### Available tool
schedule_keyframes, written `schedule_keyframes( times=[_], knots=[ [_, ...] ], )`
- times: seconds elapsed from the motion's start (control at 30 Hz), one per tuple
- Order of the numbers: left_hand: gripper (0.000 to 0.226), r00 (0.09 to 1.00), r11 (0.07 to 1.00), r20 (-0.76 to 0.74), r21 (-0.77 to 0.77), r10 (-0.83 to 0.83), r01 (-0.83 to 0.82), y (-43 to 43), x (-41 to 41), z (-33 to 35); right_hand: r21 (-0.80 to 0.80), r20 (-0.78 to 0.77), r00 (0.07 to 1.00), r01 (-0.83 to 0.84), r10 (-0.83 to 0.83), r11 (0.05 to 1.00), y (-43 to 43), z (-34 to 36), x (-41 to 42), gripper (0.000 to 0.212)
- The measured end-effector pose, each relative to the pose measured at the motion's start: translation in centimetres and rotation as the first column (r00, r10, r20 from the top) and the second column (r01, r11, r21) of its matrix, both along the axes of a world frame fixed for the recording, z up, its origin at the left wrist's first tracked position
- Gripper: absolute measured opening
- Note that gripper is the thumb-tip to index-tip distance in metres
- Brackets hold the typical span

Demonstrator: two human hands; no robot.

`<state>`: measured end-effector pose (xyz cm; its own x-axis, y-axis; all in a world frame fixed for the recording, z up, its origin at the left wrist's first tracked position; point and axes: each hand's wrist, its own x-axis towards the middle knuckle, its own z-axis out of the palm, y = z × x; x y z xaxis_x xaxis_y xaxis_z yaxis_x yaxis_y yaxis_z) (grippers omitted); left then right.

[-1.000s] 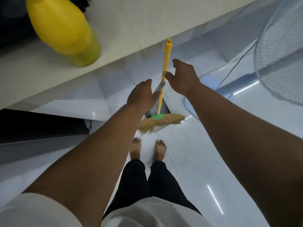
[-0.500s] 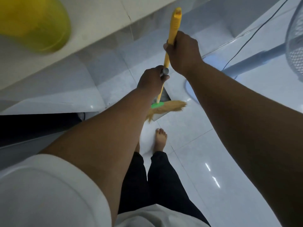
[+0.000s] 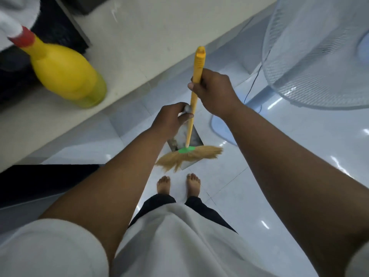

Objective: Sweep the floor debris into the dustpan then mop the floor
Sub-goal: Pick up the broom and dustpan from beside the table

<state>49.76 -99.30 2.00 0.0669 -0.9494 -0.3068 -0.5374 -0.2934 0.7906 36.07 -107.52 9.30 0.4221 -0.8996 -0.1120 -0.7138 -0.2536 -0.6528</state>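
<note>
Standing: bare feet are planted together on the glossy white floor, closest thing to me.
Broom head: the straw bristles are sitting right in front of the toes, lying across the dustpan's front lip, green collar just above them.
Dustpan: the metal dustpan is resting on the floor just behind the bristles; something pale and smudgy is showing inside, can't tell if it's debris or a reflection.
Left hand: the left hand is closed in a fist around the grey dustpan handle, thumb pressing on top.
Right hand: the right hand is wrapped shut around the yellow broom handle, a bit below its top end.
What's changing: a second ago both hands were open and only reaching; half a second ago they were closing on the handles, and now both are gripping properly with the broom standing nearly upright.
What that means: I'm guessing the sweep into the pan is only getting going, and mopping isn't started, no mop in view.
Further out: a yellow bottle with a red cap is standing on the pale surface to the left, and a floor fan with its cord is standing at far right.
</note>
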Motion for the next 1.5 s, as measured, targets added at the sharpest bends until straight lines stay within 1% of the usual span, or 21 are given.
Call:
schedule_keyframes(
  times=[0.17,0.23,0.37,0.47,0.57,0.67,0.77,0.9,1.0,1.1,1.33,1.4,1.5],
  knots=[
    [0.006,0.995,0.990,0.020,-0.102,-0.094,0.096,0.6,-1.2,4.4,-0.087,0.001,0.998,0.068,-0.068,0.994,2.0,4.6,-2.3,0.030],
    [0.005,0.990,0.983,0.007,-0.116,-0.142,0.142,0.9,-1.8,5.5,-0.108,-0.009,0.993,0.113,-0.115,0.988,2.9,5.7,-3.3,0.029],
    [0.004,0.968,0.962,0.019,-0.105,-0.252,0.252,1.5,-3.1,7.3,-0.108,0.012,0.965,0.262,-0.262,0.959,5.5,7.4,-5.1,0.026],
    [0.012,0.940,0.934,0.040,-0.107,-0.340,0.342,2.2,-4.4,8.0,-0.105,-0.002,0.929,0.367,-0.369,0.924,7.9,8.1,-6.4,0.024],
    [0.013,0.892,0.885,0.033,-0.112,-0.451,0.452,3.3,-5.8,9.0,-0.122,-0.016,0.884,0.462,-0.467,0.879,10.8,8.9,-8.1,0.023],
    [0.017,0.825,0.817,0.058,-0.112,-0.563,0.566,4.4,-7.9,9.9,-0.146,-0.013,0.822,0.562,-0.569,0.814,14.1,9.6,-9.9,0.023],
    [0.012,0.768,0.761,0.032,-0.107,-0.640,0.639,5.9,-10.4,10.5,-0.163,-0.012,0.740,0.662,-0.672,0.732,17.7,10.1,-11.8,0.023],
    [0.023,0.646,0.639,0.054,-0.106,-0.761,0.762,8.8,-14.4,10.8,-0.174,0.011,0.613,0.779,-0.790,0.603,23.3,10.6,-14.7,0.023],
    [0.024,0.537,0.535,-0.005,-0.099,-0.844,0.839,11.9,-17.8,11.4,-0.167,0.026,0.498,0.857,-0.867,0.487,28.1,10.9,-17.3,0.021],
    [0.027,0.402,0.392,0.101,-0.102,-0.910,0.914,15.6,-21.6,12.1,-0.154,0.053,0.380,0.917,-0.924,0.368,33.4,11.1,-20.0,0.021],
    [0.024,0.115,0.103,0.157,-0.083,-0.981,0.991,27.4,-30.0,13.4,-0.136,0.087,0.101,0.987,-0.991,0.088,48.5,11.7,-25.1,0.020],
    [0.019,0.022,0.010,0.166,-0.076,-0.986,0.997,31.6,-32.2,13.5,-0.126,0.084,0.025,0.992,-0.996,0.014,53.4,11.8,-26.3,0.020],
    [0.011,-0.092,-0.103,0.142,-0.075,-0.986,0.992,37.8,-35.2,13.4,-0.114,0.096,-0.092,0.988,-0.991,-0.103,60.4,11.6,-27.6,0.020]
  ],
)
